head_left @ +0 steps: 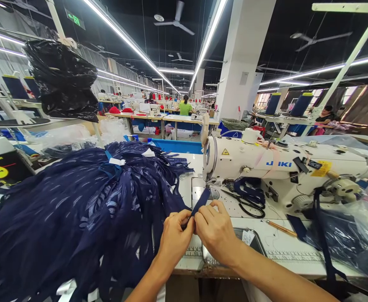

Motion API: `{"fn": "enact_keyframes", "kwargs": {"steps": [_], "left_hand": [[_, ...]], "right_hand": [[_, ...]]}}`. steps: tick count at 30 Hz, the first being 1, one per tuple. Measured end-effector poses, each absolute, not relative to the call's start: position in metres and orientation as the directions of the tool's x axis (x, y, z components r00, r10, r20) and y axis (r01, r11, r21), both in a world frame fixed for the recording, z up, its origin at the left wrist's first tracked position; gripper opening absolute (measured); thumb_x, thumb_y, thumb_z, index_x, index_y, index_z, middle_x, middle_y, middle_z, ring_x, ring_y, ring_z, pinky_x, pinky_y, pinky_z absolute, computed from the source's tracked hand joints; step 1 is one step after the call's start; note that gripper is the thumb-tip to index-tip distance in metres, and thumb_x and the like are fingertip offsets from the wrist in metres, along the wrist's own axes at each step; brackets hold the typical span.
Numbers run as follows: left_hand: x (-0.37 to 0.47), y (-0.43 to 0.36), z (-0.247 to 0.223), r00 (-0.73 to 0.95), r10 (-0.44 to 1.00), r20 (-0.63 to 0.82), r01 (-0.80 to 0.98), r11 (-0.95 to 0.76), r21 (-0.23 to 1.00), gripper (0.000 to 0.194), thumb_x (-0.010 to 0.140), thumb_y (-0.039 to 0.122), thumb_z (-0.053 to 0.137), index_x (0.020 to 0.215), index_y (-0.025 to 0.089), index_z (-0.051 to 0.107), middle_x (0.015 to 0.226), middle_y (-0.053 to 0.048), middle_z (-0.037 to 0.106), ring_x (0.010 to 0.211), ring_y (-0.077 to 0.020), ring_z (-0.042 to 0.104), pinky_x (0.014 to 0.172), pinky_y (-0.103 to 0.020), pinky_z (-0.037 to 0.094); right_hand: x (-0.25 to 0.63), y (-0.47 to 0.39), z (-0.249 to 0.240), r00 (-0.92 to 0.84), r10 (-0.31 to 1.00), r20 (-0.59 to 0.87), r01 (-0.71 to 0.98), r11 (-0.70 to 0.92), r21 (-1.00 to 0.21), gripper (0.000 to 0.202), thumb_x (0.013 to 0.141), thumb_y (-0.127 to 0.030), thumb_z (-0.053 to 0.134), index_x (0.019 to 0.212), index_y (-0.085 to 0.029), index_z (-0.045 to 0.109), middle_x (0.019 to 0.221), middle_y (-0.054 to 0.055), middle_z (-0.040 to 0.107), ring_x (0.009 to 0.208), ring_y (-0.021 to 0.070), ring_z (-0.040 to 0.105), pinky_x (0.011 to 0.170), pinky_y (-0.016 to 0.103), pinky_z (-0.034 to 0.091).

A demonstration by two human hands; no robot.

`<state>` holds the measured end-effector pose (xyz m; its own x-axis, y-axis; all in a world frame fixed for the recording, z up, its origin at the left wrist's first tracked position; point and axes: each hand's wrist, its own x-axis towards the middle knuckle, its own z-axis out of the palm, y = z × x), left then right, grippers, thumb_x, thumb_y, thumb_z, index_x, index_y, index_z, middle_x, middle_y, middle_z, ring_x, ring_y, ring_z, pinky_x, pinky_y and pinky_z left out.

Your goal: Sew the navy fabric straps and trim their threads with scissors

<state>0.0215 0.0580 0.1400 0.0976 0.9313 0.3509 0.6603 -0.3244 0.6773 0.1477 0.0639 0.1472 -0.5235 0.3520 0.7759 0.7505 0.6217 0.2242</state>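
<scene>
Just in front of a white sewing machine, my two hands meet over a navy fabric strip. My left hand pinches the strip between thumb and fingers from the left. From the right, my right hand grips it too, with fingertips close to the left thumb. The strip's far end reaches up to the machine's needle plate, below the head. A large heap of navy garments with straps and white labels fills the table's left side, and part of it runs up to my left hand.
Black scissors lie on the machine bed. A wooden-handled tool rests to the right, near bagged navy pieces. A metal tray sits partly under my right forearm. A black plastic bag hangs at upper left.
</scene>
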Motion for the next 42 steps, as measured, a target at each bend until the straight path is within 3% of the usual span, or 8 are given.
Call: {"fn": "enact_keyframes", "kwargs": {"steps": [10, 18, 20, 23, 26, 29, 32, 42], "left_hand": [[0.018, 0.06, 0.136, 0.107, 0.918, 0.381, 0.599, -0.366, 0.712, 0.024, 0.081, 0.025, 0.041, 0.066, 0.019, 0.059, 0.054, 0.003, 0.063, 0.06, -0.0141, 0.054, 0.062, -0.024, 0.038], [0.023, 0.055, 0.139, 0.229, 0.81, 0.541, 0.728, -0.511, 0.457, 0.026, 0.08, 0.018, 0.039, 0.06, 0.018, 0.054, 0.053, 0.001, 0.059, 0.055, -0.0139, 0.049, 0.061, -0.028, 0.041], [0.02, 0.059, 0.139, 0.28, 0.762, 0.584, 0.697, -0.58, 0.422, 0.023, 0.08, 0.017, 0.039, 0.065, 0.017, 0.056, 0.057, 0.001, 0.062, 0.053, -0.0122, 0.051, 0.069, -0.032, 0.043], [0.016, 0.069, 0.142, 0.38, 0.658, 0.65, 0.651, -0.69, 0.317, 0.019, 0.08, 0.015, 0.042, 0.076, 0.017, 0.06, 0.065, 0.0, 0.065, 0.056, -0.0119, 0.057, 0.079, -0.038, 0.041], [0.021, 0.084, 0.147, 0.524, 0.508, 0.684, 0.622, -0.777, 0.1, 0.02, 0.081, 0.014, 0.042, 0.082, 0.017, 0.062, 0.068, -0.001, 0.066, 0.064, -0.0139, 0.06, 0.085, -0.042, 0.037], [0.036, 0.1, 0.149, 0.687, 0.349, 0.638, 0.572, -0.8, -0.179, 0.022, 0.082, 0.011, 0.04, 0.084, 0.014, 0.062, 0.072, -0.005, 0.066, 0.074, -0.0172, 0.06, 0.089, -0.044, 0.034], [0.049, 0.115, 0.146, 0.809, 0.296, 0.508, 0.496, -0.807, -0.319, 0.024, 0.081, 0.009, 0.04, 0.09, 0.011, 0.062, 0.082, -0.011, 0.066, 0.087, -0.0214, 0.059, 0.092, -0.044, 0.032], [0.044, 0.15, 0.156, 0.584, 0.81, 0.058, 0.718, -0.548, 0.429, 0.044, 0.076, 0.039, 0.044, 0.106, 0.012, 0.059, 0.1, -0.013, 0.065, 0.093, -0.0269, 0.058, 0.084, -0.038, 0.038]], "right_hand": [[0.16, 0.068, 0.149, -0.441, 0.458, 0.772, 0.701, 0.713, -0.022, 0.026, 0.087, -0.011, 0.037, 0.066, -0.016, 0.052, 0.061, 0.0, 0.054, 0.059, 0.0123, 0.046, 0.07, 0.03, 0.033], [0.155, 0.065, 0.152, -0.564, 0.379, 0.734, 0.703, 0.686, 0.186, 0.029, 0.08, -0.002, 0.033, 0.058, -0.017, 0.046, 0.055, 0.0, 0.046, 0.051, 0.0125, 0.037, 0.064, 0.031, 0.033], [0.163, 0.063, 0.152, -0.518, 0.401, 0.756, 0.663, 0.747, 0.058, 0.026, 0.081, -0.006, 0.034, 0.059, -0.018, 0.045, 0.056, 0.0, 0.047, 0.052, 0.0125, 0.038, 0.06, 0.029, 0.033], [0.185, 0.062, 0.152, -0.349, 0.639, 0.686, 0.59, 0.718, -0.368, 0.024, 0.085, -0.022, 0.035, 0.063, -0.019, 0.043, 0.058, 0.0, 0.047, 0.054, 0.0128, 0.042, 0.056, 0.028, 0.034], [0.21, 0.067, 0.154, -0.159, 0.937, 0.311, 0.339, 0.348, -0.874, 0.034, 0.085, -0.046, 0.028, 0.074, -0.019, 0.044, 0.059, 0.0, 0.052, 0.047, 0.0122, 0.046, 0.05, 0.027, 0.037], [0.227, 0.078, 0.154, -0.092, 0.995, -0.04, 0.109, -0.03, -0.994, 0.038, 0.079, -0.054, 0.034, 0.085, -0.018, 0.044, 0.059, 0.0, 0.057, 0.041, 0.0112, 0.046, 0.047, 0.026, 0.037], [0.235, 0.092, 0.148, -0.03, 0.999, -0.026, 0.209, -0.019, -0.978, 0.027, 0.068, -0.038, 0.053, 0.084, -0.017, 0.047, 0.051, -0.005, 0.051, 0.044, 0.0109, 0.046, 0.052, 0.026, 0.038], [0.252, 0.117, 0.128, -0.16, 0.966, 0.204, 0.411, 0.253, -0.876, 0.023, 0.069, -0.029, 0.051, 0.088, -0.018, 0.055, 0.083, 0.002, 0.056, 0.074, 0.0166, 0.053, 0.066, 0.029, 0.042]]}}
